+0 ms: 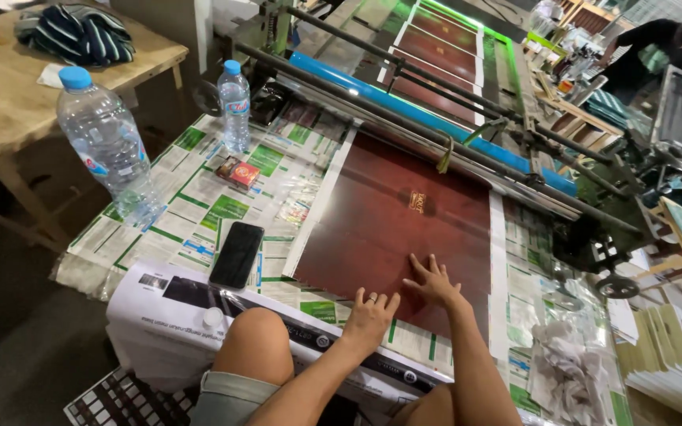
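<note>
- The right hand (433, 282) lies flat, fingers spread, palm down on the near part of the dark red sheet (404, 217), gripping nothing
- The left hand (369, 315) rests just beside it at the sheet's near edge, fingers loosely open and pressing down, a ring on one finger, holding nothing
- The dark red sheet lies flat on the newspaper-covered surface (199, 213), a small gold emblem (417, 200) near its far end, which reaches under the machine's dark bars and blue roller (404, 106)
- A black phone (237, 254) lies face up left of the sheet, near a small red packet (238, 172)
- Two clear water bottles with blue caps stand on the surface: a large one (108, 142) at the left edge, a smaller one (235, 106) farther back
- A crumpled rag (566, 371) lies to the right of the right arm
- More dark red sheets (444, 47) lie further along the machine
</note>
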